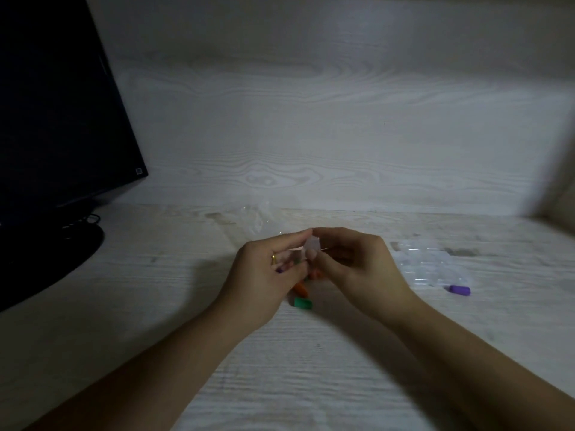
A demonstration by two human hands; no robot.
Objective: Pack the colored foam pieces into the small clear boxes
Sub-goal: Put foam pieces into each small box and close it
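Note:
Both hands meet above the middle of the desk around a small clear box. My left hand holds it from the left with thumb and fingers curled, and my right hand pinches it from the right. A purple piece shows under the left fingers. Below the hands lie an orange foam piece and a green foam piece on the desk. Another orange piece peeks out between the hands. A purple foam piece lies alone at the right.
Several clear boxes sit in a cluster at the right, beside the purple piece. A crumpled clear plastic bag lies behind the hands. A dark monitor on its stand fills the left. A wood-grain wall rises behind the desk.

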